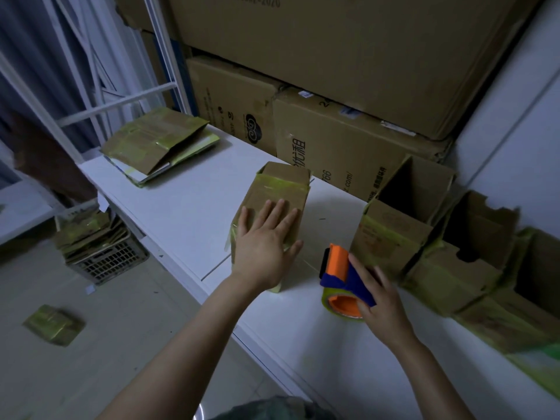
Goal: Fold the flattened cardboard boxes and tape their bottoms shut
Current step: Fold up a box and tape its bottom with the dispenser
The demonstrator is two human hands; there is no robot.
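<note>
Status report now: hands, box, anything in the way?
Left hand flat on folded box. Right hand grips tape dispenser. Open boxes beside dispenser, not blocking.

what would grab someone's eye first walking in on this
The bright orange and blue tape dispenser stands out first, gripped by the right hand near the front of the white table. Just left of it, the left hand lies flat on a small cardboard box in the middle of the table. Behind them, big cartons are stacked high.
</note>
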